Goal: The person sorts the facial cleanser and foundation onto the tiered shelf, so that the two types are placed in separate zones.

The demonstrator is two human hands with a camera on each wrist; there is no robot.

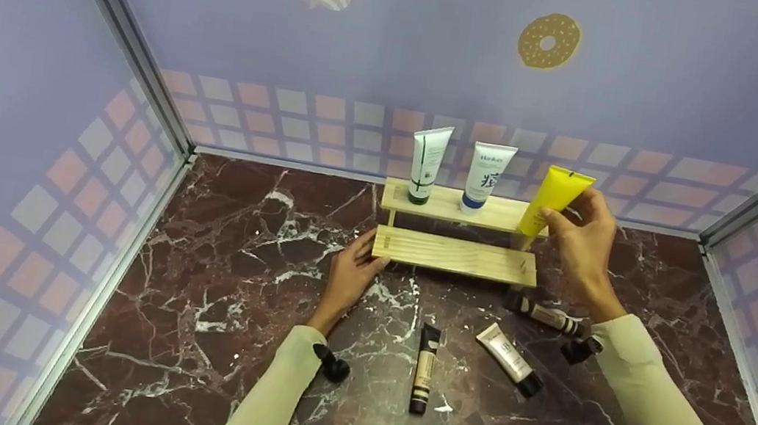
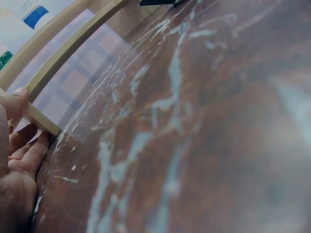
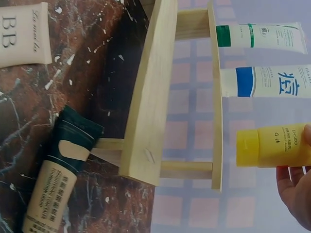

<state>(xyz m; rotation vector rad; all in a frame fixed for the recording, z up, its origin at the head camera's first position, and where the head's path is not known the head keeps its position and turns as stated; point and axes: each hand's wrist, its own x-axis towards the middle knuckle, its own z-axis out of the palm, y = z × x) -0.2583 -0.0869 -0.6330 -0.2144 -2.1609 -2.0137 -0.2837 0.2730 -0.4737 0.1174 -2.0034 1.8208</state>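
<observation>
A yellow squeeze tube (image 1: 556, 200) is pinched between the thumb and fingers of my right hand (image 1: 586, 243), cap down. In the right wrist view a small gap separates its cap (image 3: 247, 148) from the upper shelf (image 3: 216, 121). My left hand (image 1: 349, 275) grips the left end of the two-tier wooden rack (image 1: 455, 254), thumb above the lower shelf and fingers by its leg. On the upper shelf stand a white tube with a green cap (image 1: 428, 164) and a white tube with a blue cap (image 1: 489, 176), both upright on their caps.
In front of the rack, on the dark marbled tabletop (image 1: 216, 367), lie a beige BB tube (image 1: 507, 355) and two black-and-beige foundation tubes, one (image 1: 425, 371) nearer me and one (image 1: 546, 315) by the right forearm. Patterned panels (image 1: 371, 56) enclose the back and sides.
</observation>
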